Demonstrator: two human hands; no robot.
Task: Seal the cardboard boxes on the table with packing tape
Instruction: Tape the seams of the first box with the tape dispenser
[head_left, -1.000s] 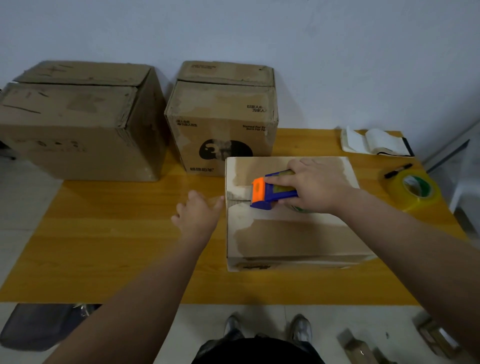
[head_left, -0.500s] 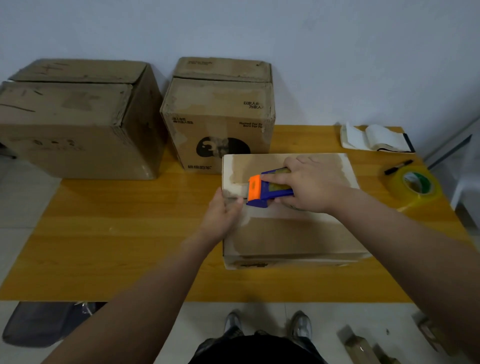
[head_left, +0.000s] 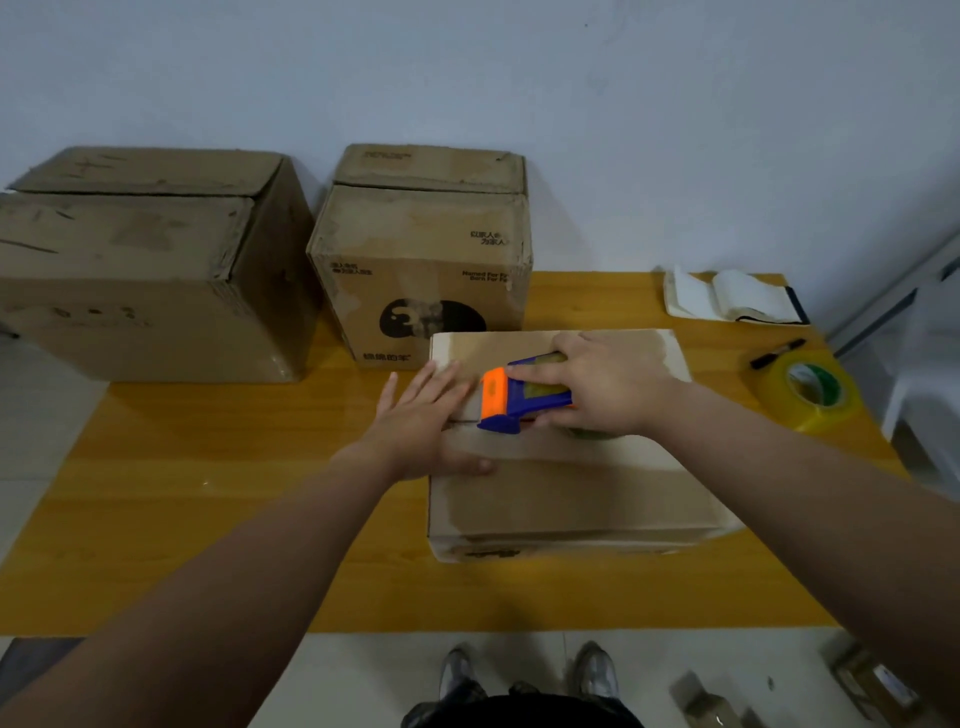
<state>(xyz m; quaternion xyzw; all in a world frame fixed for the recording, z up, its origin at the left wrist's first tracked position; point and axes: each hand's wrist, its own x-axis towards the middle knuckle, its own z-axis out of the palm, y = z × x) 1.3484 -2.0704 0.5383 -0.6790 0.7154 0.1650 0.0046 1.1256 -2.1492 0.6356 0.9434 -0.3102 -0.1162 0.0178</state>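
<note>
A flat cardboard box (head_left: 571, 488) lies on the wooden table (head_left: 208, 467) in front of me. My right hand (head_left: 602, 389) grips a blue and orange tape dispenser (head_left: 514, 395) pressed on the box's centre seam near its left end. My left hand (head_left: 421, 421) lies flat, fingers spread, over the box's left edge beside the dispenser. Two taller cardboard boxes stand at the back: a large box (head_left: 140, 265) on the left and a printed box (head_left: 426, 254) in the middle.
A spare roll of yellowish tape (head_left: 805, 389) and a black marker (head_left: 776, 353) lie at the table's right edge. An open notebook (head_left: 732, 301) is at the back right. The wall is right behind the boxes. My shoes (head_left: 524, 675) show below the table's front edge.
My left hand moved right from the table onto the box's left edge and flattened there. My right hand kept the dispenser near the seam's left end.
</note>
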